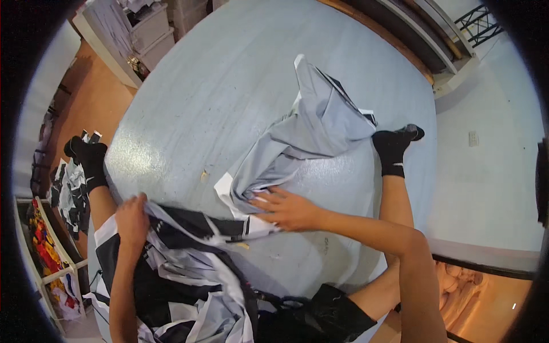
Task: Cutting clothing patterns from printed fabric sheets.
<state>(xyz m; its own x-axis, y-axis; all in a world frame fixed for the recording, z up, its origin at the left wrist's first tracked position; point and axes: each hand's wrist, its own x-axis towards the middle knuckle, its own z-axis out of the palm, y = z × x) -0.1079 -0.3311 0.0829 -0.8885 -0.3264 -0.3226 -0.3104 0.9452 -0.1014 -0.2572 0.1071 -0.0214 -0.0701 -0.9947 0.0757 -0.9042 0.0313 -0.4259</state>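
Observation:
A grey cloth piece with white and black edges lies crumpled across the tabletop, stretching from the middle toward my right foot. My right hand rests on its near end with the fingers stretched out and apart. More black, grey and white cloth is bunched over my lap at the lower left. My left hand is closed on the upper edge of this cloth. A black and white strip runs between the two hands; whether it joins the grey piece I cannot tell.
My legs lie spread on the pale table, black-socked feet at either side. Cloth scraps are heaped on the floor at left, above a shelf of colourful fabric. Boxes stand at far left; a rack of rolls stands at far right.

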